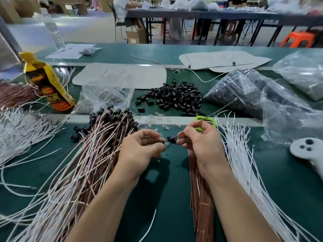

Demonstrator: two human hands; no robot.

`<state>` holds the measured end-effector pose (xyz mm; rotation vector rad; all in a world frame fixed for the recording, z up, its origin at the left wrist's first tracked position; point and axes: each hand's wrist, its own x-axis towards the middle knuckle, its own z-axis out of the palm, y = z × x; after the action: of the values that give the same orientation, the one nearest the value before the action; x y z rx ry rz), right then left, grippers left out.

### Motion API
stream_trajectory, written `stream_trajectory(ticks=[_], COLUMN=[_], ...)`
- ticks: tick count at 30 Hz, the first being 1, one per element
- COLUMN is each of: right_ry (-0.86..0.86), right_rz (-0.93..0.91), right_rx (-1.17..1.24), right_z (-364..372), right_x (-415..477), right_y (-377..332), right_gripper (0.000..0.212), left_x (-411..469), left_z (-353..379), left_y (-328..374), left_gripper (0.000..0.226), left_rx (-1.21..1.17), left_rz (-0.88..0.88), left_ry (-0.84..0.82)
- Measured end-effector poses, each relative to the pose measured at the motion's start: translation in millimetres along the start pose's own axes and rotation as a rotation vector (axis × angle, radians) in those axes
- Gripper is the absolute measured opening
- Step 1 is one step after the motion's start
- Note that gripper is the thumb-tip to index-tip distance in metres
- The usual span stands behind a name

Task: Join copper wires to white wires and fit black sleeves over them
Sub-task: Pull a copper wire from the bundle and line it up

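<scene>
Above the green mat, the right hand pinches a copper wire. The left hand curls its fingers round a black sleeve

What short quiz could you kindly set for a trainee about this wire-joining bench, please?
1. True or false: the right hand pinches a thin copper wire that slants up and away from it.
2. Where does the loose pile of small black plastic sleeves lie? A: on the bench beyond both hands. B: on the orange stool. C: inside the clear water bottle.
3. Fill in: the yellow-and-black plastic bottle is on the person's ____ side.

Key: 1 true; 2 A; 3 left.
</scene>
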<state>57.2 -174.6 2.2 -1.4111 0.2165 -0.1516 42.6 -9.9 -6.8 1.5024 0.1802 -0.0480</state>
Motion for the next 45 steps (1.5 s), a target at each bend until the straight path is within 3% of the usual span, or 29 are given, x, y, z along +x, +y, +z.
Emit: stream_trajectory(ticks=[20, 28, 36, 45], right_ry=[-0.044, -0.024, -0.104, -0.078], right_rz=[-0.120, -0.161, -0.091, 0.047], right_rx=[0.006, -0.067, -0.020, 0.145], right_z=[-3, -4, -3, -6], right_x=[-4, -3, -6, -5], right_y=[10, 12, 9, 2], right_gripper=[0.014, 0.002, 0.013, 0.022], left_x=[-4, -6, -6, -4], left_z=[8, 5, 8, 12], left_y=[-8, -7, -8, -8], left_gripper=[0.032, 0.029, 0.026, 0.022], left_rx=[0.134, 0.193, 0.200, 0.196], left_rz=[0.084, 0.118, 0.156, 0.215], left_ry=[0.026, 0.023, -0.007, -0.042])
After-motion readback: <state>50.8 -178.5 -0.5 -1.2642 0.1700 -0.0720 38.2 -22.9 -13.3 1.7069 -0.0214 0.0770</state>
